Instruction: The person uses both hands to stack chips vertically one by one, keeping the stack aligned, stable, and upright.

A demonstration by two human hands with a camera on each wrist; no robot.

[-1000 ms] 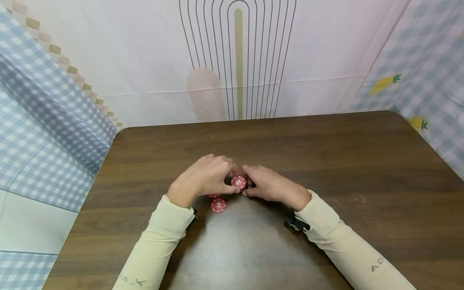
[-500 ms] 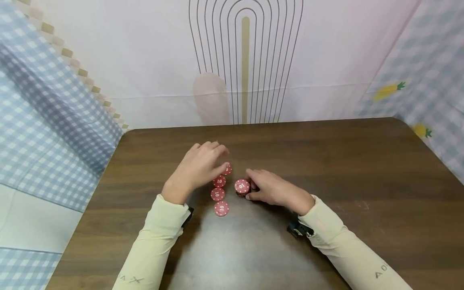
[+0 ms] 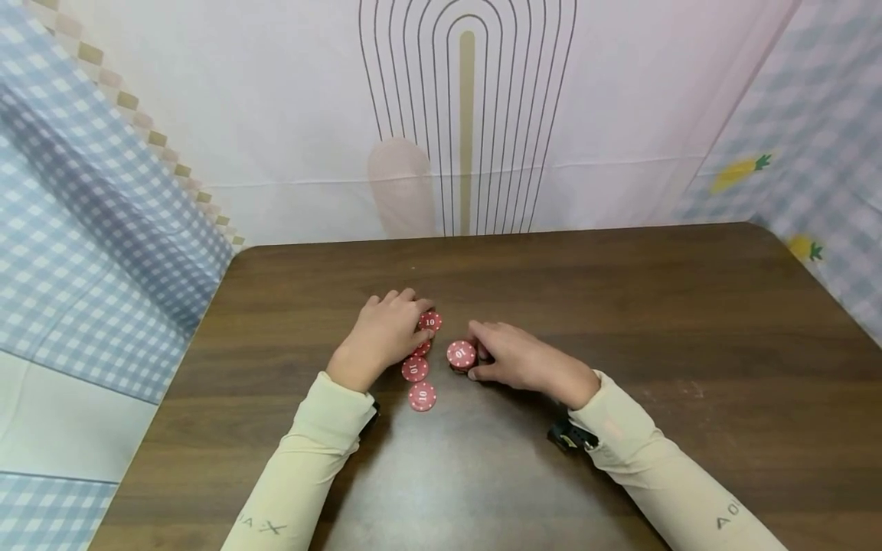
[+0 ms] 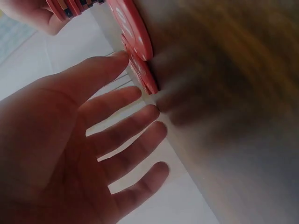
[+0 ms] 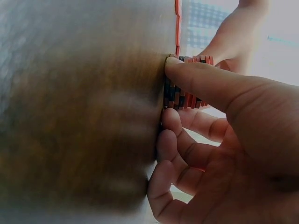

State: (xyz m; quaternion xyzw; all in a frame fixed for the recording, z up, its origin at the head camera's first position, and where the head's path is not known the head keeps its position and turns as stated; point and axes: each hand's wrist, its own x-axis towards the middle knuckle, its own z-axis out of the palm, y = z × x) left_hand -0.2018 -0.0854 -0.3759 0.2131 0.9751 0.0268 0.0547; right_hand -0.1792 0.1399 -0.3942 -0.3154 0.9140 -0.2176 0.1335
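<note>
On the table, a stack of poker chips [image 3: 461, 353] has a red chip marked 10 on top. My right hand [image 3: 517, 356] holds the stack from its right side, thumb and index finger at its edge. The right wrist view shows red and dark chips in the stack [image 5: 177, 95]. Left of it, several red chips form a row, from the nearest chip [image 3: 423, 396] to the farthest chip [image 3: 430, 321]. My left hand [image 3: 384, 333] is over the far end of this row. Its fingers are spread, and its thumb overlaps the second-farthest chip [image 3: 423, 349].
Both hands work near the middle of a brown wooden table [image 3: 620, 291]. A white patterned cloth [image 3: 289, 115] hangs behind the far edge, with blue checked cloth [image 3: 103, 252] at the left side. Dark straps [image 3: 572, 436] sit at the wrists.
My left hand has left the stack, moved left and away to the row's far end, then dropped lower over it. The right hand stays at the stack. The view has shifted slightly.
</note>
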